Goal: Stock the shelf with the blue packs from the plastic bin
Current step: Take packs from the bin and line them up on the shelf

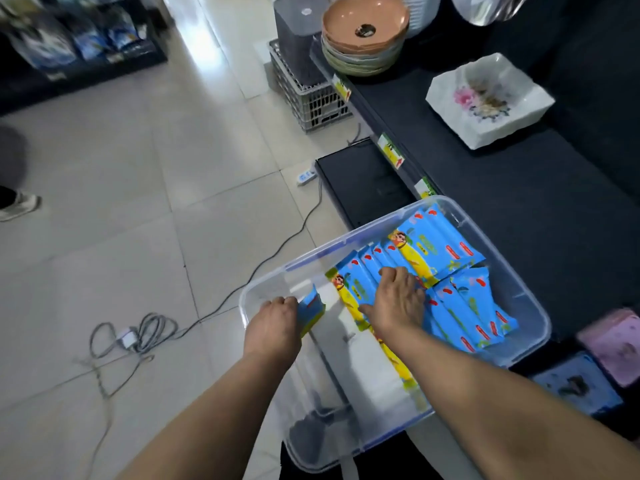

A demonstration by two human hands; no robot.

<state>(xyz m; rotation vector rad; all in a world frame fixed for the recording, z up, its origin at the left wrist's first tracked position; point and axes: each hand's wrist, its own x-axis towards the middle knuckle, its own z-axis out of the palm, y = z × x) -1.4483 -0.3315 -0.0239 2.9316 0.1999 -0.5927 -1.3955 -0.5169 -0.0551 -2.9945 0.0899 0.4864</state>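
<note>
Gathering packs in the plastic bin (381, 224)
Left hand (273, 323) pinches one blue pack (313, 306) at the bin's left wall; right hand (398, 299) clasps the pack row (369, 263) mid-bin: squeeze tight before lifting.

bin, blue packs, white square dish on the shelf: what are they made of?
The bin looks like clear glossy plastic: floor and packs show through its walls. The blue packs look like thin printed film, probably plastic: crinkled edges, slight sheen. The white square dish is glossy with a flower print: glazed ceramic or melamine, cannot tell which.
</note>
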